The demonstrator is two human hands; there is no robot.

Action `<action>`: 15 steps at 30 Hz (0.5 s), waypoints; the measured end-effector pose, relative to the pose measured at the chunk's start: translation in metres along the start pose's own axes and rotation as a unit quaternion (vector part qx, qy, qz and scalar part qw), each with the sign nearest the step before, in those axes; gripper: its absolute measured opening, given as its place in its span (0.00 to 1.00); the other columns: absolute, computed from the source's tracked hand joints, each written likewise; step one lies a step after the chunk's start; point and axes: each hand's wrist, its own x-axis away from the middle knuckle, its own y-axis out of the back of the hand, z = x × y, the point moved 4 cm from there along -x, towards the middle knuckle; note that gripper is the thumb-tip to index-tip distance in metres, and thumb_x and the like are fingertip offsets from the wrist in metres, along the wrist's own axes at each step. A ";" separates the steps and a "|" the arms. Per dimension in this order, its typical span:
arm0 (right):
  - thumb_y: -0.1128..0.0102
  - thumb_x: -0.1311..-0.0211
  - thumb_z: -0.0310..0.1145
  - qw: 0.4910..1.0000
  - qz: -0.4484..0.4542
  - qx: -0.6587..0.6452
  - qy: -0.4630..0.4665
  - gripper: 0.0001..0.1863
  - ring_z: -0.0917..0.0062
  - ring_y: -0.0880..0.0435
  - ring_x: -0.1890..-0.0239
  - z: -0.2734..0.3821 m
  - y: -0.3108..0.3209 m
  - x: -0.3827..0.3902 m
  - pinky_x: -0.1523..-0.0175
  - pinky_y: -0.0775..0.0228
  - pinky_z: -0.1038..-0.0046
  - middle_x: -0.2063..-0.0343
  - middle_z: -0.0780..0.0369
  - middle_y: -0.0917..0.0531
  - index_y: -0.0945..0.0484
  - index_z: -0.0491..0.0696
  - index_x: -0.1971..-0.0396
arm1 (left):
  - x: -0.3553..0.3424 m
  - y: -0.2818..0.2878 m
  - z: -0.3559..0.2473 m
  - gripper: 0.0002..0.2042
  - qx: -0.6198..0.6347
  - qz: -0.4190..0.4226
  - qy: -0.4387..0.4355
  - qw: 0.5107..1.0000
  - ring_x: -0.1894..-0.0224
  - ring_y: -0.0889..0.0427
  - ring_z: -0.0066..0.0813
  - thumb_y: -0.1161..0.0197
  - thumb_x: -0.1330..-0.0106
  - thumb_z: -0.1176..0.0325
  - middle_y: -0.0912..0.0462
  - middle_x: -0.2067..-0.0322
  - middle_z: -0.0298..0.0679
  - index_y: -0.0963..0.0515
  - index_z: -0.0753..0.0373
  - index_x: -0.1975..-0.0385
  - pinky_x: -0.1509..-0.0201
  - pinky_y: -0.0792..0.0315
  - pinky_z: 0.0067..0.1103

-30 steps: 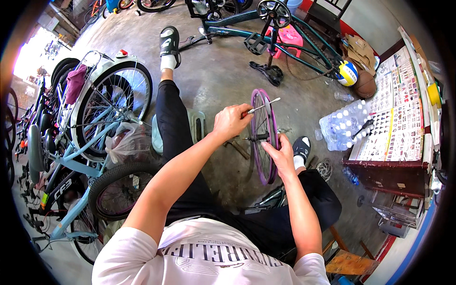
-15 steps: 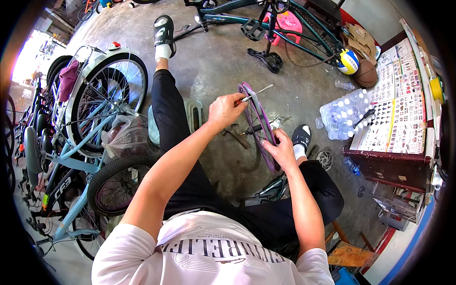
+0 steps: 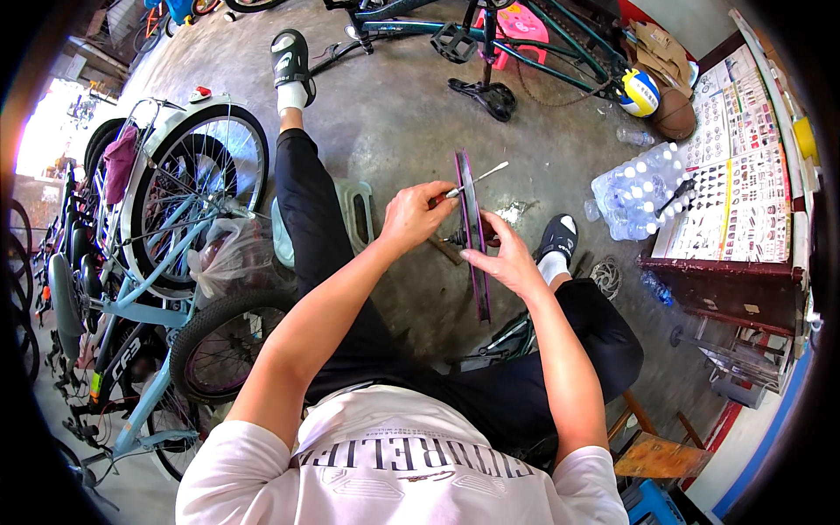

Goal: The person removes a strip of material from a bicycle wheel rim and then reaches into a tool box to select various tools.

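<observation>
My left hand (image 3: pixel 416 215) grips a screwdriver (image 3: pixel 490 172) across the rim (image 3: pixel 473 226) my right hand (image 3: pixel 507 261) clasps, seemingly levering; the next move likely needs steady bracing

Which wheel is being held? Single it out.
The purple-edged wheel, seen edge-on in the right hand. It shows no tyre; those at left wear black tyres, and the hands touch none of them.

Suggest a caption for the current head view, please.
The left hand holds a slim tool across a purple wheel rim gripped by the right hand.
</observation>
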 end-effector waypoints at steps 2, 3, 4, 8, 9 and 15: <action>0.21 0.46 0.45 0.999 0.021 0.039 0.030 0.45 0.58 0.21 0.37 0.001 -0.004 0.004 0.31 0.32 0.60 0.41 0.50 0.20 0.31 0.44 0.31 | 0.000 0.002 -0.001 0.16 0.000 -0.003 0.005 1.000 0.69 0.15 0.37 0.31 0.33 0.58 0.13 0.70 0.41 0.14 0.56 0.49 0.62 0.24 0.31; 0.21 0.45 0.44 0.996 0.038 0.068 0.033 0.46 0.65 0.23 0.36 -0.001 -0.005 0.005 0.31 0.32 0.61 0.40 0.53 0.21 0.33 0.43 0.29 | 0.000 0.002 -0.001 0.16 0.000 -0.004 0.006 1.000 0.69 0.15 0.36 0.31 0.33 0.59 0.13 0.71 0.41 0.15 0.57 0.49 0.62 0.24 0.31; 0.21 0.45 0.44 0.997 0.037 0.057 0.032 0.47 0.64 0.23 0.37 -0.003 -0.007 0.006 0.31 0.32 0.61 0.41 0.53 0.21 0.33 0.43 0.29 | -0.001 0.002 0.000 0.16 0.000 -0.005 0.005 1.000 0.70 0.15 0.35 0.31 0.33 0.59 0.14 0.71 0.41 0.14 0.57 0.49 0.63 0.24 0.31; 0.22 0.43 0.41 1.000 0.022 0.005 0.010 0.44 0.62 0.18 0.42 -0.003 -0.008 0.009 0.36 0.28 0.62 0.44 0.52 0.18 0.33 0.46 0.29 | 0.000 0.003 0.001 0.15 0.029 0.004 -0.022 0.999 0.72 0.17 0.30 0.30 0.34 0.62 0.14 0.71 0.41 0.14 0.60 0.51 0.65 0.25 0.28; 0.23 0.42 0.39 1.000 0.017 -0.010 0.000 0.42 0.61 0.16 0.44 -0.003 -0.008 0.010 0.39 0.25 0.63 0.45 0.51 0.17 0.33 0.47 0.29 | 0.002 0.005 -0.001 0.15 0.043 0.010 -0.034 0.998 0.72 0.17 0.28 0.29 0.34 0.62 0.14 0.71 0.41 0.14 0.61 0.51 0.66 0.25 0.28; 0.33 0.35 0.23 0.976 -0.009 -0.216 -0.016 0.38 0.80 0.19 0.50 -0.005 -0.003 0.003 0.44 0.25 0.74 0.50 0.61 0.19 0.36 0.49 0.26 | 0.029 0.009 -0.014 0.14 0.082 0.029 -0.049 0.995 0.74 0.21 0.20 0.29 0.35 0.66 0.15 0.73 0.38 0.14 0.65 0.52 0.67 0.26 0.24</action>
